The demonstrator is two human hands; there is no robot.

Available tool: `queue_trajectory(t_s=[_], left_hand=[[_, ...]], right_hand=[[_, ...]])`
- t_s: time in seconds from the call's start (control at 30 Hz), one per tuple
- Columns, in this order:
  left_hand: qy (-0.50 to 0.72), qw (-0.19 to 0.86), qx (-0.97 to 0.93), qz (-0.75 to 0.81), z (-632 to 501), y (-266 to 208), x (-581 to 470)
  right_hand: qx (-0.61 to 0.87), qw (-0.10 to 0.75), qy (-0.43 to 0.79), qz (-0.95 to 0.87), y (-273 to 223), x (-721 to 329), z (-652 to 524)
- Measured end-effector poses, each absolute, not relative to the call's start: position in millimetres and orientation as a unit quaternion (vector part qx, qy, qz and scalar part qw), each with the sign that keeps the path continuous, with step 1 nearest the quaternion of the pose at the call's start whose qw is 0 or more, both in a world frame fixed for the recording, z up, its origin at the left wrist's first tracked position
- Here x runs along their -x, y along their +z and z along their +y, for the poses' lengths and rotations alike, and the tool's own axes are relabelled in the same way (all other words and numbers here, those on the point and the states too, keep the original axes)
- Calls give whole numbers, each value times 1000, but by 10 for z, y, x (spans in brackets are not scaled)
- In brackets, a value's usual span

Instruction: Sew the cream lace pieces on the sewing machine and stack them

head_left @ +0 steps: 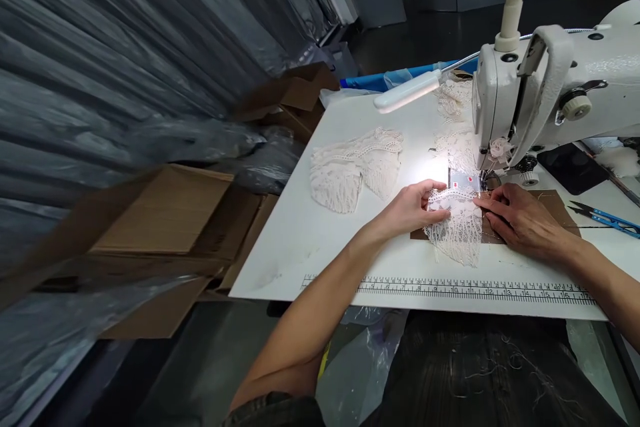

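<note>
one left hand [411, 209] half open; it touches lace [456, 230]

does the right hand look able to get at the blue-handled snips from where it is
Probably yes: the snips lie on the table to the right of the right hand, and nothing seems to stand between, though its fingertips would have to leave the white lace.

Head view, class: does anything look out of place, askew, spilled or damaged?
Yes: loose pale threads lie scattered over the person's dark clothing, beyond the front edge of the table. They look stray, well apart from the lace piece.
</note>
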State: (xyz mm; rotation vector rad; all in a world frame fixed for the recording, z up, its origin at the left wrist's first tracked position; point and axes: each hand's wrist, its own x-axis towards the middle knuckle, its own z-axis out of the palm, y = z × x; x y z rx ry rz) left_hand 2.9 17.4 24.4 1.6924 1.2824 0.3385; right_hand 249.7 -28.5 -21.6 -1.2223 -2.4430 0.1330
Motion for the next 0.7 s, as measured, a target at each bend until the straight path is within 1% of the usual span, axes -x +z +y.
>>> queue_trajectory(t_s=[0.17, 0.27, 0.37, 0.7], left_hand=[[128, 452, -713, 520, 180, 227, -14], [134, 440, -727, 511, 186, 199, 5], [145, 422, -747, 493, 191, 180, 22], [138, 411, -751, 498, 197, 187, 43]], right_hand=[[444, 219, 43, -867, -245, -2499, -319], [417, 238, 81, -873, -207, -2537, -369], [395, 234, 111, -881, -173, -2570, -404], [391, 225, 83, -888, -174, -2573, -418]])
